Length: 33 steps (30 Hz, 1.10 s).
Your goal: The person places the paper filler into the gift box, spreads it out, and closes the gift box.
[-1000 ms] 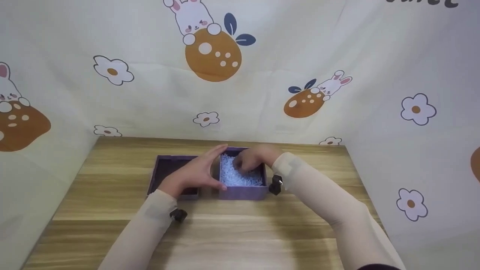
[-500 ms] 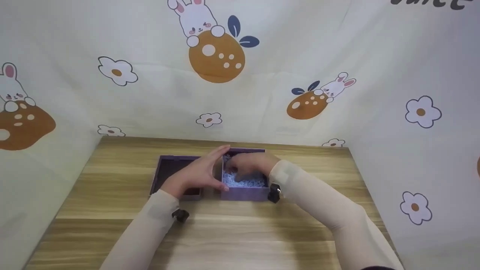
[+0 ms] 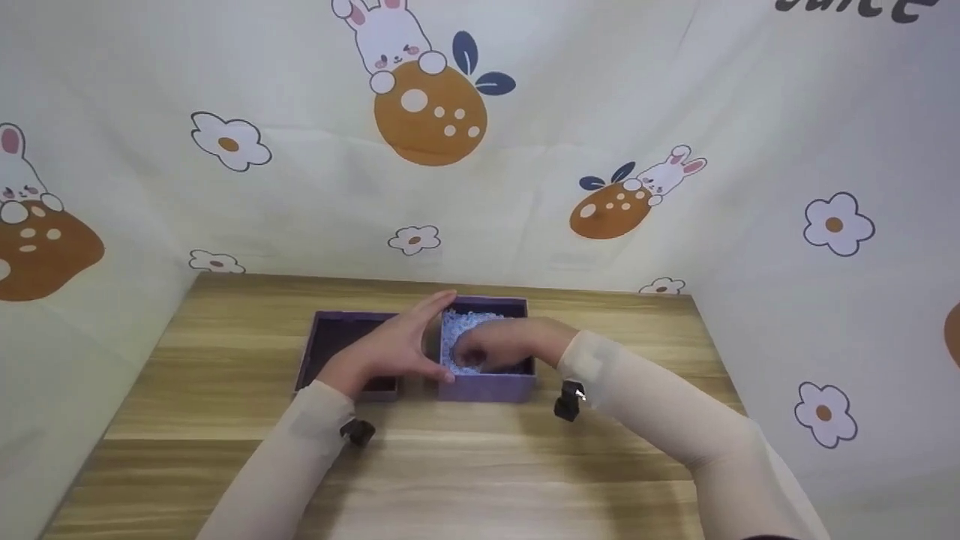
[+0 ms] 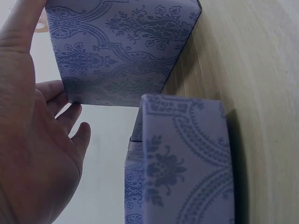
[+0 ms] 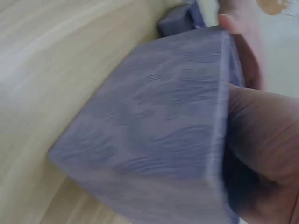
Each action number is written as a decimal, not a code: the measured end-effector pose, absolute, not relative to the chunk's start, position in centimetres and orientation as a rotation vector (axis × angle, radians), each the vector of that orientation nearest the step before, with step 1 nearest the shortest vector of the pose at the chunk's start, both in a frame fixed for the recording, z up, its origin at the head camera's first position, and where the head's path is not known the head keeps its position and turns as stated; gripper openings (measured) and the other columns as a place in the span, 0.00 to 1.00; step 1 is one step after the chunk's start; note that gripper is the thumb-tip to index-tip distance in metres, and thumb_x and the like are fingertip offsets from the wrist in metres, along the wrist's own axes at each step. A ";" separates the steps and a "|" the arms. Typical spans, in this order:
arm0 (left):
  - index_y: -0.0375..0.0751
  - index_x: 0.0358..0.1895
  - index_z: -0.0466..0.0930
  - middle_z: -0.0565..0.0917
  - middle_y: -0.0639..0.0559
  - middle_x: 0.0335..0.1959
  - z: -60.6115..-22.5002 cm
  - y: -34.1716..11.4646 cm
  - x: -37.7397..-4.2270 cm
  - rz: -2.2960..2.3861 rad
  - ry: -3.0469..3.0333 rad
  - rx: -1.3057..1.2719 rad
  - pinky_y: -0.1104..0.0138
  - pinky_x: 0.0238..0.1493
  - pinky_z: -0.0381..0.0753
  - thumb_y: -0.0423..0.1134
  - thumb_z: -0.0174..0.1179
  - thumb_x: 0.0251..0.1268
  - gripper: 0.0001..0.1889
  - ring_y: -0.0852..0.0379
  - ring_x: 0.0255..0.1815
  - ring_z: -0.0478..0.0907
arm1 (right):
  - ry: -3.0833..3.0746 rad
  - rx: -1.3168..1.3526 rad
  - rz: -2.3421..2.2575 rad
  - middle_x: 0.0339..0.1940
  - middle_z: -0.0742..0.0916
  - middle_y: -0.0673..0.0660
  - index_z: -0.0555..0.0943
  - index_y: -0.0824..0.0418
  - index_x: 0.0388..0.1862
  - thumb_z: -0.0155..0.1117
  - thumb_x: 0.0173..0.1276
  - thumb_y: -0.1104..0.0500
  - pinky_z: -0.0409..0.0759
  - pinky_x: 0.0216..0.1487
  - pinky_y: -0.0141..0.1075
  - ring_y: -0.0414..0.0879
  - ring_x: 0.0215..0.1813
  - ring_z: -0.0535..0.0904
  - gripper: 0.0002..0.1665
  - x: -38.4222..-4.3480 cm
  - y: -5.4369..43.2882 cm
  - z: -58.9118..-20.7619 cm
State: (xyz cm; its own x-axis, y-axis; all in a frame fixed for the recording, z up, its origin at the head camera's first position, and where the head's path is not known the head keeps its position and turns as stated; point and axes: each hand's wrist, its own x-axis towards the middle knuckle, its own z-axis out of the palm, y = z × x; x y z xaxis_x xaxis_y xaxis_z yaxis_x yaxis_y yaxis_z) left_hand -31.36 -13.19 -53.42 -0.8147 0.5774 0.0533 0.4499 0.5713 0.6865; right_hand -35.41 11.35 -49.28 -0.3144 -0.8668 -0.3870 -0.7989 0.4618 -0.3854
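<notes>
A purple patterned box (image 3: 487,388) holds pale blue shredded paper (image 3: 466,322). My left hand (image 3: 394,345) spans the box's left side, thumb at the near corner and fingertips at the far one. In the left wrist view, that hand's bent fingers (image 4: 70,116) touch the box's edge. My right hand (image 3: 499,345) reaches inside the box, fingers bent down into the shreds at the near left part. Its fingertips are hidden, so I cannot tell whether they pinch any paper. The right wrist view shows the right thumb side behind the box wall (image 5: 140,121).
Left of the box, partly under my left hand, lies a shallower purple open box part (image 3: 309,352) with a dark inside. Both stand on a wood-grain table (image 3: 450,472). A cloth with rabbits and flowers (image 3: 300,195) hangs behind and along both sides.
My right hand has swept about in the shredded paper, first to the far left, then toward the near side. More shreds show at the back. The left hand keeps its place on the box.
</notes>
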 end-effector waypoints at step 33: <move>0.60 0.93 0.46 0.46 0.58 0.93 -53.3 -13.2 -31.1 1.117 2.606 0.840 0.42 0.87 0.55 0.72 0.85 0.42 0.76 0.43 0.91 0.51 | 2.503 -1.345 0.042 0.65 0.85 0.64 0.82 0.62 0.70 0.83 0.65 0.64 0.83 0.72 0.51 0.59 0.65 0.84 0.34 -35.8 12.0 -48.7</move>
